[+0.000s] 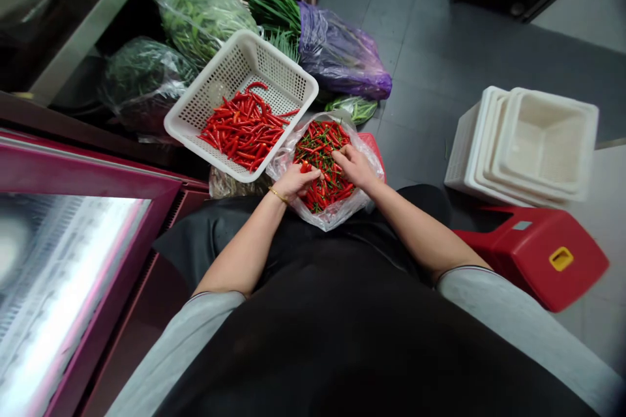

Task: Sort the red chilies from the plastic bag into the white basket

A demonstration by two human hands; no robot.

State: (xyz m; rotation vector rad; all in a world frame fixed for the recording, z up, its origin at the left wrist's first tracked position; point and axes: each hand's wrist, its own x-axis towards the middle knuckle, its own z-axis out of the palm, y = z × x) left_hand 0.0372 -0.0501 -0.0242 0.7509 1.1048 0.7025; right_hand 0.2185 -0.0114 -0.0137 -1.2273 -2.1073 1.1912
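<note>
1. Only the head view to go on, so here's what I can see. The left hand (296,181) is mostly curled, with a few red chilies (306,167) held at the fingers, over the near-left side of the clear plastic bag (333,216).
2. The right hand (358,168) has its fingers bent in, tips down at the chilies by the bag's right side. Can't tell if they've closed on one.
3. The white basket (288,81) sits just beside the bag, on its left. Its pile of loose chilies (242,133) runs from the middle to the near edge, with bare mesh towards the far corner. That lot looks nearly all red, hardly any green stems.
4. The bag's pile (325,150) is full of green stems. I'd say a decent share is done, but plenty is left; no way I'd call it finished.
</note>
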